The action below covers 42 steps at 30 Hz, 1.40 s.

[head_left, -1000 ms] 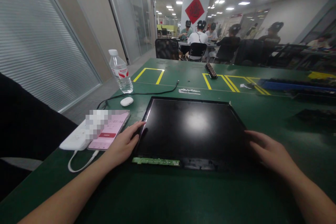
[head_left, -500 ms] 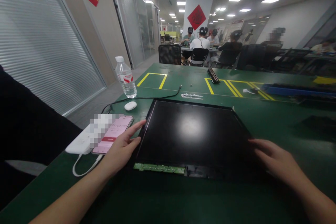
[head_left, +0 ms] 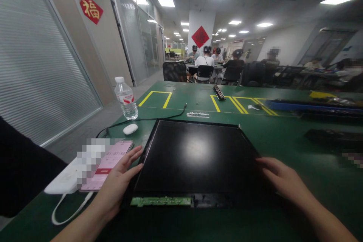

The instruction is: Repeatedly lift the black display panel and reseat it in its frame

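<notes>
Black display panel (head_left: 184, 166), between hands over green table (head_left: 221, 221); long axis nine-to-three o'clock. Left hand (head_left: 117, 179) wide, fingers parted, at nine o'clock edge. Right hand (head_left: 279, 176) at three o'clock edge, grip unclear. Neither clearly nearer.

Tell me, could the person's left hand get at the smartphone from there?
Yes, it seems so: the left hand is at the near-side edge of the smartphone, beside the black display panel, and nothing visible lies between hand and screen.
</notes>
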Each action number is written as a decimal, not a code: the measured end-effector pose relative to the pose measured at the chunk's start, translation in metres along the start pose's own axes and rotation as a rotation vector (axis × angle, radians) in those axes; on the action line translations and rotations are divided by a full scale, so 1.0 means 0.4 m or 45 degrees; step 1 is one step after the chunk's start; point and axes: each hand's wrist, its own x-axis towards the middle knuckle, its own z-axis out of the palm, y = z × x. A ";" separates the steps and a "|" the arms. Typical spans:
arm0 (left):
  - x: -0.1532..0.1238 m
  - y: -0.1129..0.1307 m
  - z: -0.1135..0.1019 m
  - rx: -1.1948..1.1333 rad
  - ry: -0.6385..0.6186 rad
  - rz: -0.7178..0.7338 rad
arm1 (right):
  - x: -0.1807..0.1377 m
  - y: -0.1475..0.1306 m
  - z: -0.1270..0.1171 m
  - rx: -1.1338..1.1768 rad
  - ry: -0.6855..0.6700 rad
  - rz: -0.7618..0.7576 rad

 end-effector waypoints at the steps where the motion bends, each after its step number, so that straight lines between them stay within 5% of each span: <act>1: 0.005 -0.006 0.002 -0.073 0.033 -0.033 | 0.000 -0.003 -0.001 -0.001 -0.005 -0.008; 8: 0.012 -0.012 0.010 -0.309 0.001 -0.256 | -0.003 -0.016 -0.007 0.011 -0.021 0.002; 20: -0.015 0.001 0.008 -0.268 -0.125 -0.193 | 0.000 -0.005 0.012 0.083 -0.015 0.069; 27: -0.014 0.026 0.000 -0.242 -0.112 -0.310 | -0.002 -0.003 0.015 0.102 -0.010 0.094; 42: -0.005 0.006 -0.044 -0.147 -0.332 0.002 | -0.002 -0.004 0.021 0.116 -0.012 0.134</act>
